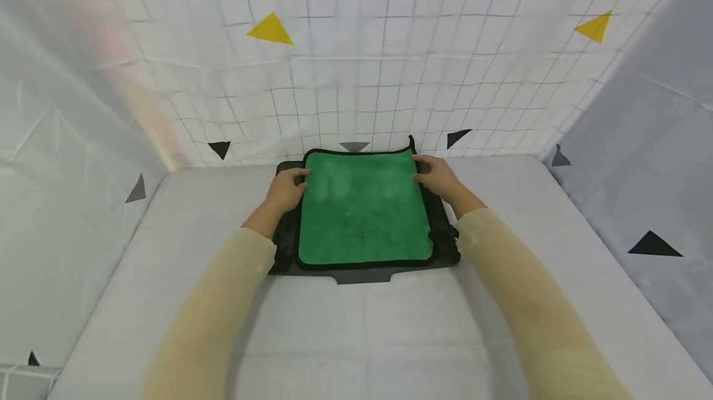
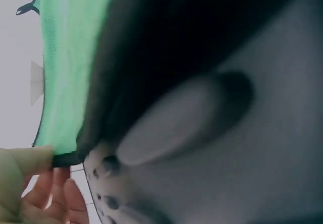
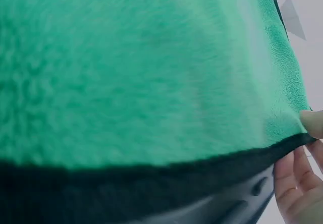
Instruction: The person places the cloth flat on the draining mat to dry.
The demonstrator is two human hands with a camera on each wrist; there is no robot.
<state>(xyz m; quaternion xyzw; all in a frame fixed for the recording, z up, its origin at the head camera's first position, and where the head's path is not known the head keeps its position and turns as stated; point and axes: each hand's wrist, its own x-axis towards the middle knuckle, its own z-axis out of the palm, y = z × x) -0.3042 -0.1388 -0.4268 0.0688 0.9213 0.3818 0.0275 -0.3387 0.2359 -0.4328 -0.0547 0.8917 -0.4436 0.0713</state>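
A green plush cloth (image 1: 362,208) with a black border is spread over a dark board-like stand (image 1: 364,276). My left hand (image 1: 285,191) pinches the cloth's left edge near the far corner; in the left wrist view, the thumb (image 2: 33,159) lies on top and the fingers underneath. On the opposite side, my right hand (image 1: 441,177) pinches the right edge near the other far corner. The right wrist view shows that edge between thumb (image 3: 314,123) and fingers. The cloth's far edge sags slightly between the hands, and a small black loop (image 1: 411,142) sticks up at its far right corner.
The stand has oval and round openings, with a bunched black part (image 1: 444,239) at its right side. It sits on a white-covered table (image 1: 356,332). Behind rises a white gridded sheet (image 1: 362,47) with yellow and black triangles; pale sheets hang at both sides.
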